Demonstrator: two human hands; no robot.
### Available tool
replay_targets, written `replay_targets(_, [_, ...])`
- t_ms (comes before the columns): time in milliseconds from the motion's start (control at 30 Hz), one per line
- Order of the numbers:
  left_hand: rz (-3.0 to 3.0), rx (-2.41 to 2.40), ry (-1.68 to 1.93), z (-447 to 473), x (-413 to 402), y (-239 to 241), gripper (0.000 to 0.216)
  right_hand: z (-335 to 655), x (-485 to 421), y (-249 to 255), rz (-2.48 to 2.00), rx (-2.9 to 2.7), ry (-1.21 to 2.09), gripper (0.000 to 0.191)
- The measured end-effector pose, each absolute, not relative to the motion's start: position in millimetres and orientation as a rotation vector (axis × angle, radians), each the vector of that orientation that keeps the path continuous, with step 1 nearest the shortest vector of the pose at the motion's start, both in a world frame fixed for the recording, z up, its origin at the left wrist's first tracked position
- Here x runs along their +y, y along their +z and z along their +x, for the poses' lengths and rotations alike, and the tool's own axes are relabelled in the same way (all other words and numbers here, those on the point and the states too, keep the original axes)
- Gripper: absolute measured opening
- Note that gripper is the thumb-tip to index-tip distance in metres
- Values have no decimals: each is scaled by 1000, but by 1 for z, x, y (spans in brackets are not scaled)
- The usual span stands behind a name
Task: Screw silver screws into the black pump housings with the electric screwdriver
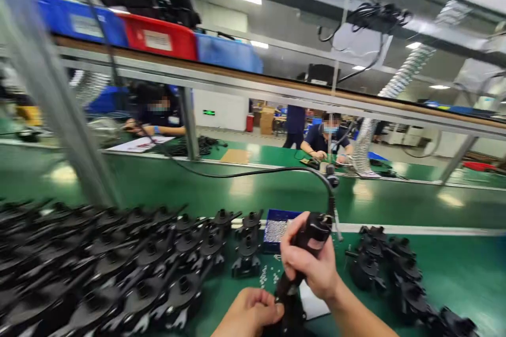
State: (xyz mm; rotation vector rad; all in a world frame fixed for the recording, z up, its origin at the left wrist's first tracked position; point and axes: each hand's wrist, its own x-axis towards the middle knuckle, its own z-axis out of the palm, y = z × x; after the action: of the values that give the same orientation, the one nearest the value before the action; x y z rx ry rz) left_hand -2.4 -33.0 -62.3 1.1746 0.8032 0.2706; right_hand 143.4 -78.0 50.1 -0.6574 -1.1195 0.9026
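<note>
My right hand (310, 260) is wrapped around a black electric screwdriver (317, 227), which points down with a cable leaving its top. Below its lower end, a black plastic part (293, 317) shows partly at the bottom of the view. My left hand (253, 309) is closed, thumb and fingers pinched at the side of that part near the screwdriver's tip. The exact contact is hidden. Just beyond the hands sits a blue tray (272, 247) of small metal screws (275, 231). Loose screws (264, 276) lie on the green bench in front of it.
Rows of black plastic assemblies (144, 289) fill the left; several more (367, 268) stand at right. A white sheet (314, 303) lies beside my right wrist. The cable (237, 175) crosses ahead. Bins (158, 37) line an overhead shelf. Two people (326, 139) sit working across the benches.
</note>
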Motion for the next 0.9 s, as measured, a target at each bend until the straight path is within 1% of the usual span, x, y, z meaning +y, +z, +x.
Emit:
replay_targets(100, [1104, 819, 213, -2, -31, -54, 58, 144, -78, 49, -625, -1142, 926, 29])
replay_targets(333, [1084, 836, 236, -7, -32, -49, 66, 144, -78, 35, -677, -1211, 852, 22])
replay_targets(667, [1107, 780, 226, -7, -31, -50, 60, 134, -84, 39, -788, -1179, 852, 29])
replay_targets(900, [1191, 799, 301, -4, -27, -73, 51, 130, -84, 41, -815, -1182, 836, 28])
